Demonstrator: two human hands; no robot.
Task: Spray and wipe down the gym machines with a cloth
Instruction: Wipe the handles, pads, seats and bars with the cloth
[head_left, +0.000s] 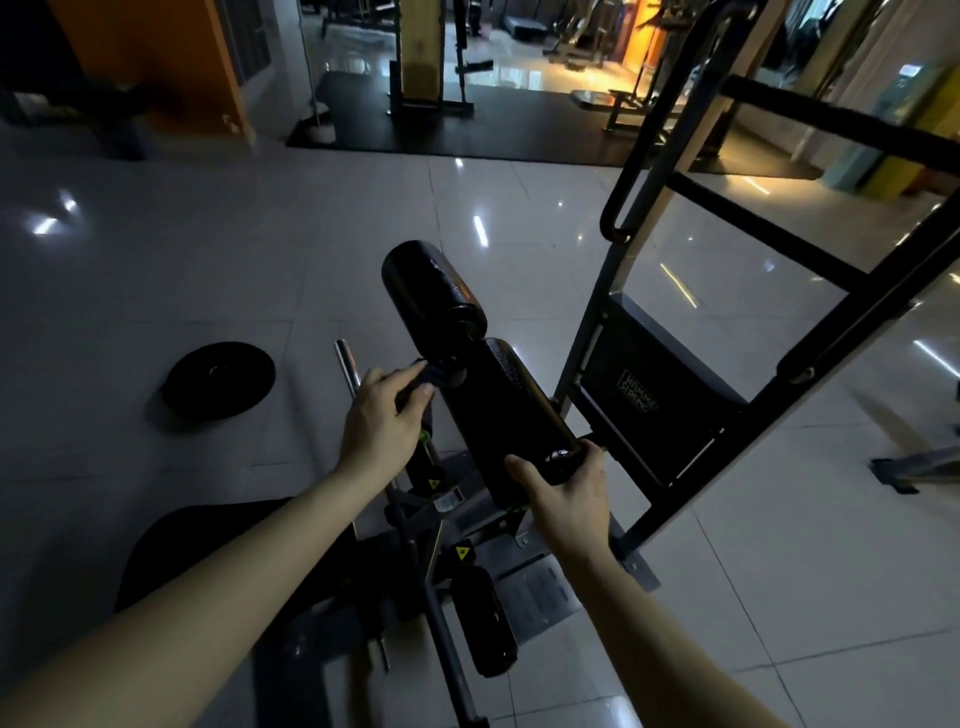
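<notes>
While right hand (563, 501) grips roller pad (511, 410), dark cloth (423, 382) bunched in left hand (382, 415).

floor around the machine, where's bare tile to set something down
Bare grey tile floor spreads left of the black roller pads, beyond the round black weight plate. More lies right of the black steel frame. It is crowded at the machine's base, between the forearms.
</notes>
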